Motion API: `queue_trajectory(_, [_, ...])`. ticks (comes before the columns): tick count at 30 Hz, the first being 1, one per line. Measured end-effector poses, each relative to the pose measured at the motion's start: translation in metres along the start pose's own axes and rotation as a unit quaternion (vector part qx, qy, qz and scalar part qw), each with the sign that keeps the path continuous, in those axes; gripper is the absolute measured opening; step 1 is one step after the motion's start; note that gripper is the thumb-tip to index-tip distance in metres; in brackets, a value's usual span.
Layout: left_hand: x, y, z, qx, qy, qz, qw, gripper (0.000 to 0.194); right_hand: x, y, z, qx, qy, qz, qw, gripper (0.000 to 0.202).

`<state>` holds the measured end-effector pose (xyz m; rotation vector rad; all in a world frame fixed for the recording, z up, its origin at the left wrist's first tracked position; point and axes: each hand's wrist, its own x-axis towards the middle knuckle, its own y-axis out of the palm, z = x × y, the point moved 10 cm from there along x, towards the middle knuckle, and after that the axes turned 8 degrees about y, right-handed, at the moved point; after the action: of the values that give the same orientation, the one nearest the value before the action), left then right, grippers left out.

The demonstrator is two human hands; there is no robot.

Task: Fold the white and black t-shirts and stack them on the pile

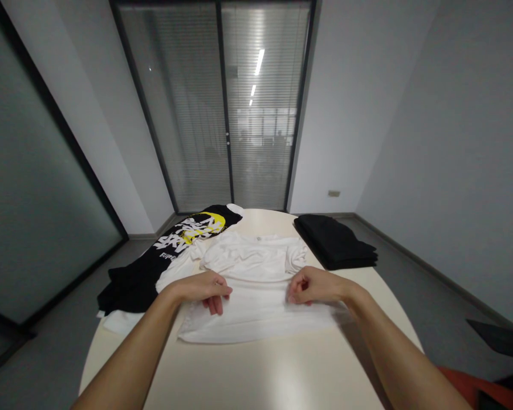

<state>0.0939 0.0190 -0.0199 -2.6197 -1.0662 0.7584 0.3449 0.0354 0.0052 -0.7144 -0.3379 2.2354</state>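
Note:
A white T-shirt [256, 313] lies spread on the table in front of me, its upper part wrinkled and its lower part flatter. Over its left side is my left hand [215, 289], fingers loosely bent and apart, with no cloth visible in them. My right hand [305, 286] is at the shirt's right side, its fingers curled in toward the thumb. Whether any fabric sits inside that curl is hidden. Both hands are close to the cloth; contact is hard to judge.
On the left, a black T-shirt [132, 285] with white and yellow print lies over more white cloth. Folded black clothes [333, 242] are stacked at the right edge of the round cream table [222, 373]. Something red [474, 384] shows at lower right. Glass doors [260, 114] stand behind.

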Motion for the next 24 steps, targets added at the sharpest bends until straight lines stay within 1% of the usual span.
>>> queue_trajectory(3, [0.001,0.002,-0.005,0.0,0.015,0.006,1.0,0.044,0.004,0.016,0.011,-0.063,-0.009,0.008,0.998,0.035])
queue_trajectory(6, [0.003,0.006,-0.008,0.009,0.019,0.011,1.0,0.039,0.006,0.025,0.018,-0.115,-0.006,0.008,0.993,0.042])
queue_trajectory(8, [0.004,0.007,-0.009,0.014,0.02,0.002,1.0,0.038,0.008,0.028,0.018,-0.144,0.002,0.006,0.99,0.044])
queue_trajectory(11, [0.007,0.005,-0.007,0.025,0.023,-0.011,0.999,0.039,0.009,0.026,0.014,-0.18,0.009,-0.008,0.984,0.043])
queue_trajectory(16, [0.008,0.01,-0.007,0.048,0.027,0.009,0.998,0.036,0.009,0.024,0.012,-0.195,0.01,-0.016,0.981,0.036])
queue_trajectory(24, [0.011,0.014,-0.005,0.046,0.02,0.02,0.999,0.04,0.012,0.031,0.007,-0.174,0.014,0.013,0.984,0.026])
